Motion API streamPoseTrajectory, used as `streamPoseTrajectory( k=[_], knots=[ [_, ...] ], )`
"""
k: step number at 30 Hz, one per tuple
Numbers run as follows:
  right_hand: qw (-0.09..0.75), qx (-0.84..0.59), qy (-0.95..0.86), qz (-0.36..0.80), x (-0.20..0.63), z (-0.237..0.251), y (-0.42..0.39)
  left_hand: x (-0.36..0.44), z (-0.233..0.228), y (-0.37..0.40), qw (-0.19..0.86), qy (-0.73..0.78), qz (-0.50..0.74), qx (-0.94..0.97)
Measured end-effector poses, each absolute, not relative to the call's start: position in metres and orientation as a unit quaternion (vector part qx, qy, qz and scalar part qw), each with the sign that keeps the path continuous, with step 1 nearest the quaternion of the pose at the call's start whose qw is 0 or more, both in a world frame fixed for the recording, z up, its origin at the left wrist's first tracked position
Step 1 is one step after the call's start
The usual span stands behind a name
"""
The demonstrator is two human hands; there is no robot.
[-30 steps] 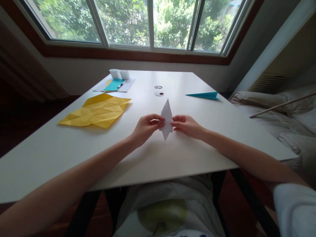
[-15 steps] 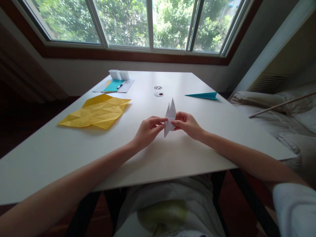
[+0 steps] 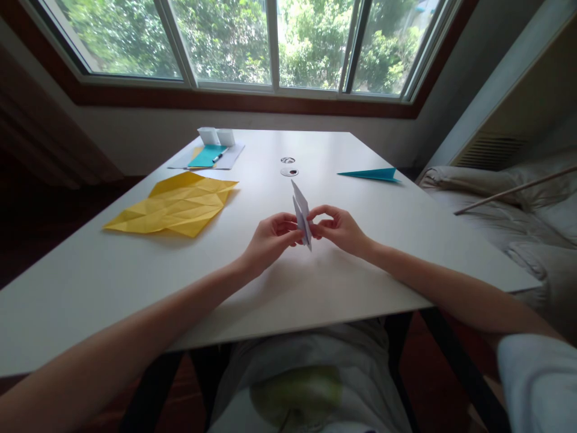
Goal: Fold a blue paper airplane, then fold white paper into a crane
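Note:
A piece of folded white paper (image 3: 301, 210) with two pointed tips stands upright above the near part of the table, turned almost edge-on. My left hand (image 3: 276, 239) pinches its lower left side between thumb and fingers. On the other side, my right hand (image 3: 339, 228) has thumb and index finger curled against the paper's right edge. Its lower point sticks out below the fingers. Part of the paper is hidden behind my fingertips.
Creased yellow paper (image 3: 174, 204) lies on the white table (image 3: 378, 252) at the left. A blue paper plane (image 3: 372, 174) rests at the right. Toward the back left are white paper boxes (image 3: 207, 136), a teal sheet (image 3: 206, 157) and a pen (image 3: 220, 155). Two round discs (image 3: 289, 172) sit farther back.
The folded white paper has turned from showing its face to nearly edge-on, its tips now leaning left. My right fingers have shifted and arched on its edge.

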State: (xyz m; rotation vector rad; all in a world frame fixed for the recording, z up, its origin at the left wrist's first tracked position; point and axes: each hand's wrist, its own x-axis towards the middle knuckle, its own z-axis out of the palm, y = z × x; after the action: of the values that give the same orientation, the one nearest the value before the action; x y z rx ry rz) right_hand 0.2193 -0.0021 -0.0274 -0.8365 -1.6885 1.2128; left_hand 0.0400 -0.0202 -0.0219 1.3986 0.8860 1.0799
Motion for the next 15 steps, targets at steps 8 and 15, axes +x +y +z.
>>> streamPoseTrajectory(
  k=[8, 15],
  knots=[
    [0.404, -0.401, -0.680, 0.463, 0.2236, -0.0269, 0.0026, 0.0364, -0.0198, -0.0163, 0.569, 0.394, 0.440, 0.573],
    [0.354, -0.381, -0.644, 0.561, 0.2235, -0.0254, 0.0032, 0.0360, -0.0207, -0.0142, 0.565, 0.401, 0.434, 0.576]
  ],
)
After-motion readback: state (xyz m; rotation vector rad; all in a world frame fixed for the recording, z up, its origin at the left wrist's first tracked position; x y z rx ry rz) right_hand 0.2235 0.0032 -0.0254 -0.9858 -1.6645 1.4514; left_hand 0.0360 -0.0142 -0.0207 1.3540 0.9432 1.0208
